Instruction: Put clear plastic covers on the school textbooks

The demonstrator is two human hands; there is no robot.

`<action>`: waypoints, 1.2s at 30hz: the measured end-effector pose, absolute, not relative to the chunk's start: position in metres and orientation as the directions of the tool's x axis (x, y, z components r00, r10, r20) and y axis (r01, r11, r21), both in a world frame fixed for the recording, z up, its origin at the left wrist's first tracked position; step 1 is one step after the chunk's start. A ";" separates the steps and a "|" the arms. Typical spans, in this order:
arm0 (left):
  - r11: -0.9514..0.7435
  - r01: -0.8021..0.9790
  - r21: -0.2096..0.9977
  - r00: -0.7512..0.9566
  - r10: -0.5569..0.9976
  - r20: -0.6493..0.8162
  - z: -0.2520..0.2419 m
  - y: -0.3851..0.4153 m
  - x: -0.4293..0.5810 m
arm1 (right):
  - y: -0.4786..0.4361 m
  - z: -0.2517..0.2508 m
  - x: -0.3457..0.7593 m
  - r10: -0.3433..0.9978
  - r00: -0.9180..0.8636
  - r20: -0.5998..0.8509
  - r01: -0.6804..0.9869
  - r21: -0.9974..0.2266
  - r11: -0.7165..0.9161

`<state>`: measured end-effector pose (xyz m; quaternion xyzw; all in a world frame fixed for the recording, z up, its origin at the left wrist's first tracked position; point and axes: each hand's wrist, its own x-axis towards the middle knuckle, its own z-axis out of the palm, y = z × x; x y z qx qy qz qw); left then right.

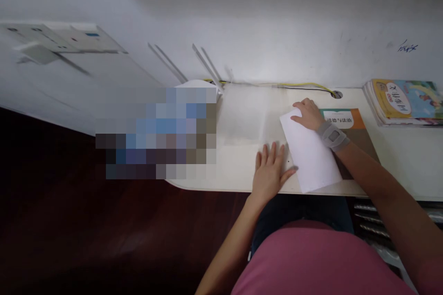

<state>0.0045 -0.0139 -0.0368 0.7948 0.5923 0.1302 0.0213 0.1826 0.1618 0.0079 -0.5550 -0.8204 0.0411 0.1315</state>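
A white sheet of paper [309,154] lies tilted on the white desk [242,115], partly over a brown and orange book [349,122]. My right hand [308,113] rests on the sheet's far corner, fingers curled down onto it; a grey band with a small device sits on that wrist. My left hand [270,170] lies flat on the desk just left of the sheet, fingers stretched out and apart, thumb touching the paper's left edge.
A stack of colourful books [404,101] lies at the desk's far right. A yellow cable [304,85] runs along the wall to a cable hole [337,94]. A blurred-out patch covers the desk's left end. Dark floor lies to the left.
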 end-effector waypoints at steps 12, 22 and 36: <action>-0.329 0.926 0.187 0.306 0.941 0.143 -0.034 -0.016 0.003 | 0.186 -0.002 0.183 0.981 -0.142 0.131 0.962 -0.216 0.168; -0.328 0.924 0.196 0.302 0.941 0.151 -0.034 -0.017 0.003 | 0.190 -0.002 0.180 0.983 -0.106 0.152 0.969 -0.204 0.136; -0.351 0.917 0.190 0.328 0.934 0.146 -0.027 -0.018 0.005 | 0.039 0.029 0.179 0.689 -0.720 0.081 0.693 0.059 0.718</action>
